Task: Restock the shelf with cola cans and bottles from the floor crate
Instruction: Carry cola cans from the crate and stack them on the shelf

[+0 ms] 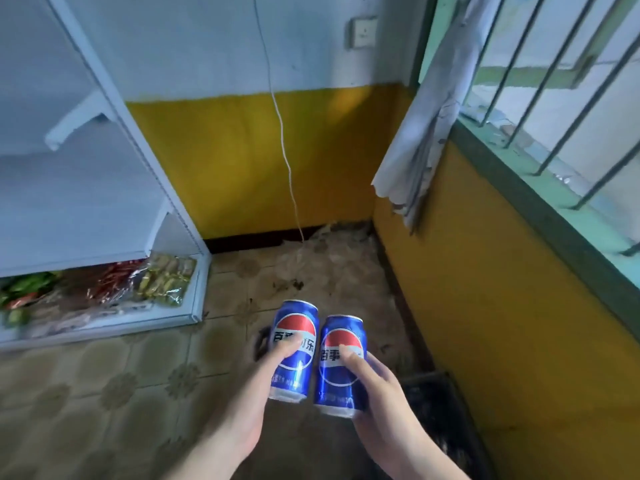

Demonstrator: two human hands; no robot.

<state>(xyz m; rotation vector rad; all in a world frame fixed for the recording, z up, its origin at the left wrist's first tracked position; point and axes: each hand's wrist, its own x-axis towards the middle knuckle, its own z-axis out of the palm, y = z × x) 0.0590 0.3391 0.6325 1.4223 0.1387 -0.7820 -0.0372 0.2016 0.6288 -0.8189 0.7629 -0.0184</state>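
Note:
I hold two blue cola cans upright, side by side over the tiled floor. My left hand [252, 389] grips the left can [298, 327], thumb across its logo. My right hand [377, 393] grips the right can [343, 386], thumb on its label. The cans are close together, a narrow gap between them. The dark floor crate [436, 396] lies low at the right, below and behind my right hand, partly hidden by it. The white shelf unit [104, 188] stands at the left, its middle shelf board bare.
Snack packets [162, 278] and other bagged goods fill the shelf's bottom tier. A yellow-and-white wall with a hanging white cord [284, 150] closes the back. A barred window [554, 98] and a curtain [426, 133] are at the right above a yellow wall.

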